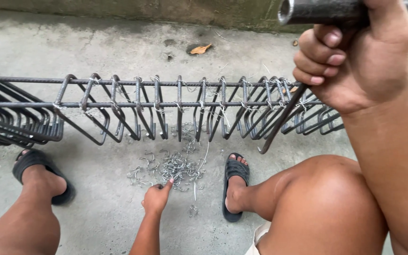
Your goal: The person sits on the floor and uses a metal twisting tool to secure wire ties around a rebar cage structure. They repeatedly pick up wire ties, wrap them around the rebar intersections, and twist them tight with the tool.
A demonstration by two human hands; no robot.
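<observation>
An outdoor building-site yard: bare concrete floor (119,52), a tied rebar cage (166,106) (wire ties (175,167) scattered beneath).

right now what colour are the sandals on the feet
Black sandals, clearest in the head view.

One rebar cage (166,101), one metal pipe (322,10), one wire-tie pile (175,167) under the cage, two sandals (234,186), one dry leaf (200,48).

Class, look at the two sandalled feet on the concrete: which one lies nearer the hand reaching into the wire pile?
The right foot, in its black sandal. It sits just beside the left hand at the wire ties; the left foot is farther off.
</observation>
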